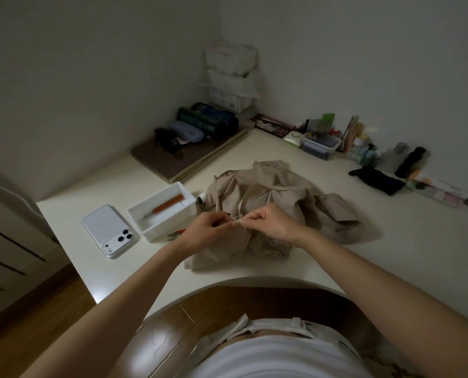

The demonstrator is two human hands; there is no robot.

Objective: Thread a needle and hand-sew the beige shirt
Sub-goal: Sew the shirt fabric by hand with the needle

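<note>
White box point(161, 211) for reference. Just right of it, left hand point(205, 231) pinching what looks like thread point(237, 221); tip to tip, right hand point(272, 223) pinching it too. Further right, under both, crumpled beige shirt point(282, 192). Probably threading; calls next for steady aim.

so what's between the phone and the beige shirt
Head view: an open white box holding an orange-handled tool sits between the phone and the beige shirt.
</note>
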